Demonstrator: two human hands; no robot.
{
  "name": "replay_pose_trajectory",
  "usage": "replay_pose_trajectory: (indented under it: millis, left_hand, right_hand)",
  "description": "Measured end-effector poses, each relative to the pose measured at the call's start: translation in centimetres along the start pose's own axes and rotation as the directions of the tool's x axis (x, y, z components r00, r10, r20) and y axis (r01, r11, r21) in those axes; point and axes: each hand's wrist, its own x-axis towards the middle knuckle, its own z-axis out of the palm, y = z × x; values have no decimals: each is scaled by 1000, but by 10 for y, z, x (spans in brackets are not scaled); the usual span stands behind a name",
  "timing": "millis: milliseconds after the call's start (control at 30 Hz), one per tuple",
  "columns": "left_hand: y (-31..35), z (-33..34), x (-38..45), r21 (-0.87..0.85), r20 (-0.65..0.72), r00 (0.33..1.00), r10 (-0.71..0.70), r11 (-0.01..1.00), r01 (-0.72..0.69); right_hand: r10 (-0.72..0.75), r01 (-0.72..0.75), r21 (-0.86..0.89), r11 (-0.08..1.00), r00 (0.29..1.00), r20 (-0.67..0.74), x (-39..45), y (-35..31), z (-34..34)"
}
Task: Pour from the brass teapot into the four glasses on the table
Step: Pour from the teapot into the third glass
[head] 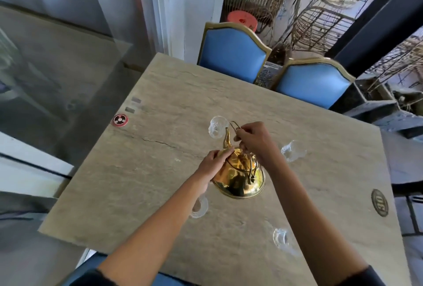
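The right hand (254, 139) is grasping the handle of the brass teapot (240, 175), tipping its spout over the far glass (217, 126); the left hand (214, 159) is pressing the lid. Whether any glasses around the teapot on the worktop (160, 148) are filled, I cannot tell.

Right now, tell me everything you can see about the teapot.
The teapot is shiny, brass-coloured metal with a round body, a curved spout and a thin wire handle. It is tipped forward, spout toward the far glass. The right hand grips the handle up top; the left hand steadies its side. No stream is visible.
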Motion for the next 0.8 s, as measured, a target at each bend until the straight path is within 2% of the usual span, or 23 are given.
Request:
replay_pose_trajectory:
  millis: [233, 500, 800]
  left_hand:
    - [18, -5, 27, -2, 25, 996, -88, 996, 89]
    - [17, -3, 44, -40, 50, 979, -200, 979, 202]
    - [12, 0, 51, -39, 60, 975, -215, 975, 218]
  right_hand:
    - [18, -14, -124, 992, 999, 35, 52, -2, 8]
    - [92, -84, -115, 990, 994, 65, 73, -1, 14]
    - [116, -106, -115, 988, 990, 84, 76, 0, 13]
